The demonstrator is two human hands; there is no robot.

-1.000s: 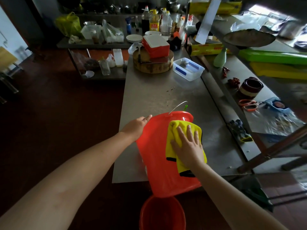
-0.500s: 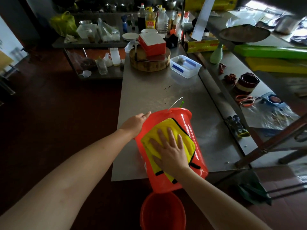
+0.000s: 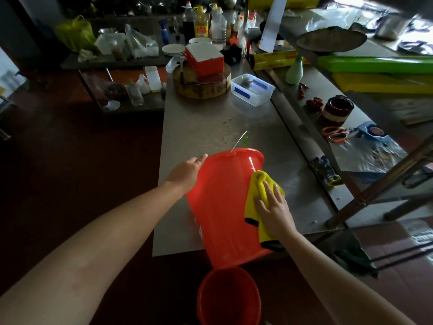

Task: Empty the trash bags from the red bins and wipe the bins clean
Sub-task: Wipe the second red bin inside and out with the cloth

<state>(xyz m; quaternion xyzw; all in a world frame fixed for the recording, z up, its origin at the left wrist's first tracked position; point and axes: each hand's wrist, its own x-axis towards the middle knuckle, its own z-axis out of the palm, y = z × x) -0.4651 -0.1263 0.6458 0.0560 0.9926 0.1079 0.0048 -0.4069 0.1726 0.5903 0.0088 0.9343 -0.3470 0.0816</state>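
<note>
The red bucket (image 3: 222, 207) lies tipped on its side at the near edge of the steel counter (image 3: 199, 118). Its mouth points away, and its bottom sticks out past the edge. The right hand (image 3: 274, 207) lies flat on a yellow cloth (image 3: 254, 195) with its fingers straight. It presses the cloth on the right side of the bucket's outside wall. The left hand (image 3: 187, 171) touches the left side near the rim. One finger points along the rim. The others are hidden, so I cannot tell if they hook over it.

This looks like the wiping step. To do it well, I think the left hand should hold the rim tight, because a round bucket could roll or slip off the edge when pushed. Part of the cloth hangs loose, so spreading it flat under the palm would clean more. Long strokes from rim to bottom, with a small turn of the bucket each time, should reach all round. The thin wire handle (image 3: 239, 140) sticks up at the far rim, so wipe around it. Another red bucket (image 3: 228, 296) stands on the floor just below the near edge, likely the next one to clean.
</note>
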